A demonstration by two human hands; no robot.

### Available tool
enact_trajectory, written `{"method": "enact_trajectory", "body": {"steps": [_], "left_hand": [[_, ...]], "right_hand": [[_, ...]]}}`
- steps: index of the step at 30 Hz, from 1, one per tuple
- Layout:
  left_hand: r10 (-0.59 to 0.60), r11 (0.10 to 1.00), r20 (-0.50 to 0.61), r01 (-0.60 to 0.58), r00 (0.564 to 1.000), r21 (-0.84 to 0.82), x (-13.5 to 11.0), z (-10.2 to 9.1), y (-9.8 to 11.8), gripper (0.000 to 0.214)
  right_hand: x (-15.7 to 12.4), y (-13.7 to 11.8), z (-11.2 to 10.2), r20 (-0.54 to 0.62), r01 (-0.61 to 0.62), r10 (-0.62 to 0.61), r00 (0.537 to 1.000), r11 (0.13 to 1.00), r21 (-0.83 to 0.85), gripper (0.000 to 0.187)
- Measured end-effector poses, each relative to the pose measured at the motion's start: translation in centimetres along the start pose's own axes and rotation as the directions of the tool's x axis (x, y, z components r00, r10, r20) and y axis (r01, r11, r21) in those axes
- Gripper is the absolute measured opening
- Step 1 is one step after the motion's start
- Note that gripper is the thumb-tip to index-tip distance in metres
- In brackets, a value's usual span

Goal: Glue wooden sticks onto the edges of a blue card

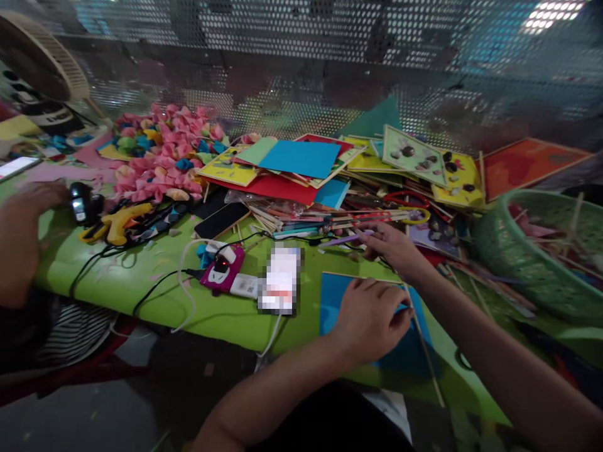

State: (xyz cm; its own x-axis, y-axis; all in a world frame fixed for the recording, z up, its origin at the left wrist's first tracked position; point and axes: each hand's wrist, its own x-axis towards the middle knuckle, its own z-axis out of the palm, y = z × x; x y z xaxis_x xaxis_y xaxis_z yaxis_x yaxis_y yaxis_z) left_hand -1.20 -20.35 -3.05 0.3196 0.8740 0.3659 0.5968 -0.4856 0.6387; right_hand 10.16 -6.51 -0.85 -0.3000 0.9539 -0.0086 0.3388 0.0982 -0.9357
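The left hand (370, 320) lay curled over the blue board (332, 307) (whether it gripped something, I could not tell). The right hand (391, 248) had its fingertips at the purple stick (340, 239) above the worktop (304, 333), its grip unclear. Light left pressure probably kept the wooden strip (426, 351) straight.

A green table (155, 282) carries a blue sheet (332, 301) beneath the left hand (370, 317); left of that hand, a phone (281, 279) and power strip (221, 270); right, a basket (527, 251).

Cream fan (71, 70) near pink paper heap (181, 138); magenta power strip (219, 280).
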Motion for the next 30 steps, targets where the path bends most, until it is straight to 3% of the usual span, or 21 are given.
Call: {"method": "enact_trajectory", "body": {"steps": [2, 4, 8, 11, 14, 18, 23, 26, 30], "left_hand": [[-0.003, 0.997, 0.095, -0.004, 0.995, 0.076, 0.0, 0.1, -0.1, 0.016], [-0.003, 0.988, 0.198, -0.027, 0.98, 0.149, -0.1, 0.3, -0.2, 0.022], [0.034, 0.978, 0.323, -0.098, 0.946, 0.185, -0.5, 0.8, -0.2, 0.027], [0.053, 0.972, 0.327, -0.124, 0.944, 0.201, -0.7, 1.1, -0.2, 0.035], [0.028, 0.966, 0.333, -0.111, 0.943, 0.233, -0.7, 1.3, -0.4, 0.041], [0.034, 0.96, 0.338, -0.125, 0.94, 0.251, -0.7, 1.2, -0.8, 0.041], [0.006, 0.959, 0.345, -0.103, 0.939, 0.265, -0.3, 1.1, -0.8, 0.037], [-0.047, 0.951, 0.336, -0.061, 0.941, 0.304, 0.0, 1.4, -0.8, 0.047], [-0.101, 0.929, 0.302, -0.018, 0.948, 0.369, 0.3, 1.7, -0.9, 0.053]], "right_hand": [[-0.3, 0.1, -1.4, -0.097, 0.083, -0.112, 0.989, 0.961, -0.263, 0.039], [-2.4, 0.3, -3.7, -0.119, 0.104, -0.19, 0.975, 0.851, -0.514, 0.028], [-9.5, 1.5, -6.8, 0.009, 0.025, -0.027, 1.0, 0.681, -0.732, 0.025], [-13.8, 3.0, -6.5, -0.012, -0.038, 0.052, 0.999, 0.548, -0.836, 0.026], [-15.7, 3.9, -5.3, -0.048, -0.113, 0.151, 0.987, 0.461, -0.88, 0.023], [-15.7, 3.7, -4.9, -0.119, -0.172, 0.15, 0.981, 0.409, -0.896, 0.013], [-14.0, 1.7, -7.5, -0.184, -0.163, -0.01, 0.983, 0.417, -0.894, 0.01], [-10.9, 0.0, -7.9, -0.09, -0.052, -0.115, 0.989, 0.302, -0.952, 0.013], [-5.6, -0.9, -5.4, 0.107, 0.134, -0.138, 0.985, 0.209, -0.969, 0.02]]}}
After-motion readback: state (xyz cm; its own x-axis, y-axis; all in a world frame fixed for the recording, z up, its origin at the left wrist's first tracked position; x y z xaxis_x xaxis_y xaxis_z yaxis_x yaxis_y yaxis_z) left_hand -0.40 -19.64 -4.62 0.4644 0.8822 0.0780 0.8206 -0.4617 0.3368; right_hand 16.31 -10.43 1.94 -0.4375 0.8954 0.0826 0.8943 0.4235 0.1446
